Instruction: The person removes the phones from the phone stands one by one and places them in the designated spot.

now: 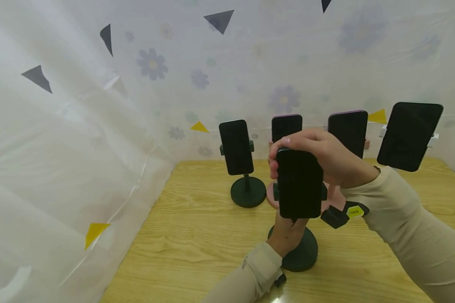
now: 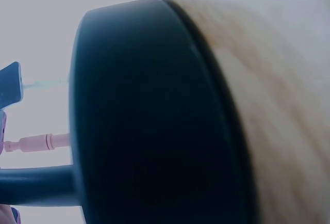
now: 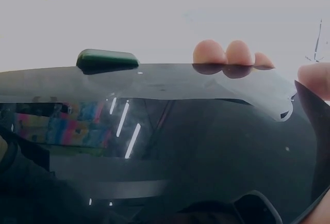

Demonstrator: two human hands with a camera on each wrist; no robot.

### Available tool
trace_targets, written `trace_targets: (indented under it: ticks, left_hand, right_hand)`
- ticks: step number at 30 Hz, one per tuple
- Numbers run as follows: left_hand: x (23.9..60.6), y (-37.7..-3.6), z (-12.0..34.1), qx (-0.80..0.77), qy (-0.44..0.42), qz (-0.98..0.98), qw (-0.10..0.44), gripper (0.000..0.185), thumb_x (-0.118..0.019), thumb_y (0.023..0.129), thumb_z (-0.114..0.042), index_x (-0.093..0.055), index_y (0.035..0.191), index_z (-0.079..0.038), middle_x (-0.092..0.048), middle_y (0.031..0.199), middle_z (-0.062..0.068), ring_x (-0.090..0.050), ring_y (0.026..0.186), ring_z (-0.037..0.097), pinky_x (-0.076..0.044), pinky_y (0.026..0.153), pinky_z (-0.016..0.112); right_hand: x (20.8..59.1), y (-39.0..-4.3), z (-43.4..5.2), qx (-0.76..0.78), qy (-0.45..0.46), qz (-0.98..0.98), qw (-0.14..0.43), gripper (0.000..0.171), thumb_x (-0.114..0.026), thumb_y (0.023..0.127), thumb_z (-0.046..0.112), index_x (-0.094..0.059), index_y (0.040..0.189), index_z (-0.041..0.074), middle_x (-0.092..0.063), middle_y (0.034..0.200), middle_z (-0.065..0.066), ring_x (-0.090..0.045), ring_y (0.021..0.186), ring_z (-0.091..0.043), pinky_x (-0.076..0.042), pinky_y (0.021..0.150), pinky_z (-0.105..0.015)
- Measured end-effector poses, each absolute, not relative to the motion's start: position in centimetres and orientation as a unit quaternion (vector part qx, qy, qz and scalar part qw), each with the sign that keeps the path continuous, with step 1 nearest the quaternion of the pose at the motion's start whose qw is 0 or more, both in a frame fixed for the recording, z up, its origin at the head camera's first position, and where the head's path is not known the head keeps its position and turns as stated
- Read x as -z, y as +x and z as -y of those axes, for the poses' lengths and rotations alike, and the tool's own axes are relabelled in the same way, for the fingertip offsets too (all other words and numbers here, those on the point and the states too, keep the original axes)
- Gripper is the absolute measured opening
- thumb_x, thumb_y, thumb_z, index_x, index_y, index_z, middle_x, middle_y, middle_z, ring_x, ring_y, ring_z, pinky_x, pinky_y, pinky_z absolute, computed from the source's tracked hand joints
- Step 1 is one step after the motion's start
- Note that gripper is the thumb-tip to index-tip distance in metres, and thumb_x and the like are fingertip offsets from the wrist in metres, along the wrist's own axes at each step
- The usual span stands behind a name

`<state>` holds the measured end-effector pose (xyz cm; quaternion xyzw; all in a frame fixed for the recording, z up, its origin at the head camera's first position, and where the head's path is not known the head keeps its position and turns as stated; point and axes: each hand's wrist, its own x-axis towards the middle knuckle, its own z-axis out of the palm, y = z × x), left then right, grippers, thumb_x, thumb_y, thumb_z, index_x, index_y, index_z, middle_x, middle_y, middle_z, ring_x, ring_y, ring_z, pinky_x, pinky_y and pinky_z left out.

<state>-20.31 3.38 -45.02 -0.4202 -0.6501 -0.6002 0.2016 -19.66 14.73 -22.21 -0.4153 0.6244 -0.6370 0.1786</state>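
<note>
A black-screened phone (image 1: 300,185) sits upright in the dark green clamp of a phone stand (image 1: 302,252) at the front. My right hand (image 1: 318,153) grips this phone by its top, with fingertips (image 3: 210,52) curled over the far long edge in the right wrist view. From below, my left hand (image 1: 288,231) holds the stand's stem just under the phone; its fingers are mostly hidden behind the phone. The stand's round dark base (image 2: 149,115) fills the left wrist view, beside its stem (image 2: 36,186).
Behind stand several more phones in holders: one on a dark green stand (image 1: 248,191) at left, a phone on a pink stand (image 1: 287,126), another phone (image 1: 346,128) and a phone in a white clamp (image 1: 410,136). A plastic sheet (image 1: 110,139) hangs along the wooden table's (image 1: 174,240) left side.
</note>
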Motion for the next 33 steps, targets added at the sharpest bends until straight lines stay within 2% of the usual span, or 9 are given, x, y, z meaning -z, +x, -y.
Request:
trace_targets:
  ticks: [10, 18, 24, 33]
  left_hand:
    - [44.6, -20.2, -3.3, 0.578, -0.419, 0.664, 0.222, 0.009, -0.05, 0.102, -0.002, -0.048, 0.093, -0.005, -0.047, 0.068, 0.006, -0.043, 0.062, 0.008, -0.041, 0.061, 0.016]
    - [41.7, -18.4, -2.5, 0.589, -0.423, 0.656, 0.208, 0.011, -0.05, 0.099, 0.004, -0.046, 0.092, -0.003, -0.046, 0.067, 0.009, -0.043, 0.062, 0.01, -0.041, 0.063, 0.015]
    - [41.7, -18.4, -2.5, 0.595, -0.424, 0.651, 0.208, 0.012, -0.05, 0.098, 0.007, -0.046, 0.092, -0.003, -0.045, 0.067, 0.009, -0.043, 0.062, 0.011, -0.041, 0.063, 0.016]
    - [41.6, -18.5, -2.4, 0.576, -0.436, 0.655, 0.223, 0.009, -0.05, 0.1, 0.002, -0.046, 0.094, -0.003, -0.046, 0.069, 0.009, -0.044, 0.063, 0.012, -0.042, 0.063, 0.016]
  right_hand:
    - [22.1, -19.6, -14.7, 0.64, -0.42, -0.619, 0.177, 0.037, -0.031, 0.109, 0.013, -0.065, 0.107, -0.001, -0.069, 0.097, -0.008, -0.07, 0.089, -0.027, -0.058, 0.087, -0.041]
    - [22.1, -19.7, -14.7, 0.641, -0.415, -0.622, 0.174, 0.037, -0.031, 0.109, 0.014, -0.065, 0.108, 0.0, -0.069, 0.097, -0.009, -0.071, 0.089, -0.028, -0.058, 0.087, -0.042]
    - [22.0, -19.7, -14.6, 0.643, -0.41, -0.623, 0.172, 0.036, -0.032, 0.109, 0.014, -0.065, 0.107, 0.0, -0.069, 0.096, -0.009, -0.071, 0.089, -0.027, -0.058, 0.087, -0.042]
    - [22.0, -19.7, -14.7, 0.641, -0.411, -0.625, 0.169, 0.037, -0.032, 0.109, 0.015, -0.066, 0.107, 0.0, -0.069, 0.097, -0.009, -0.071, 0.09, -0.028, -0.058, 0.087, -0.042]
